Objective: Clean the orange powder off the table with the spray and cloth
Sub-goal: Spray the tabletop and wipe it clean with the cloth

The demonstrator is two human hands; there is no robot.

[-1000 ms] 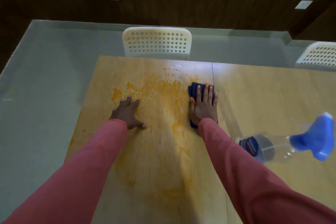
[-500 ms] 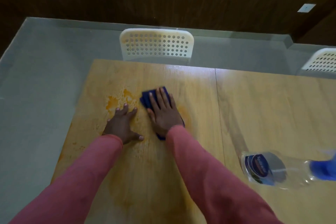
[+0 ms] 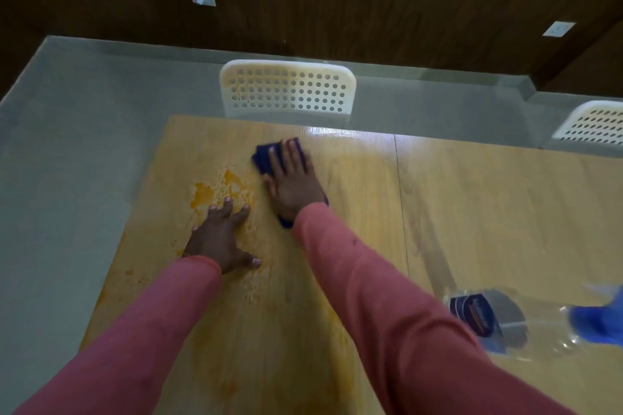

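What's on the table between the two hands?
Head view: wet orange powder smear on the wooden table, between the left hand and right hand.

One head-worn view looks forward and down over the table [image 3: 337, 280], fairly close, its right edge apparently blurred.

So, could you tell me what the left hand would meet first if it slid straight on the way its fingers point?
The left hand points up and slightly left; it would probably first run into the wet orange powder patch just beyond its fingertips on the table.
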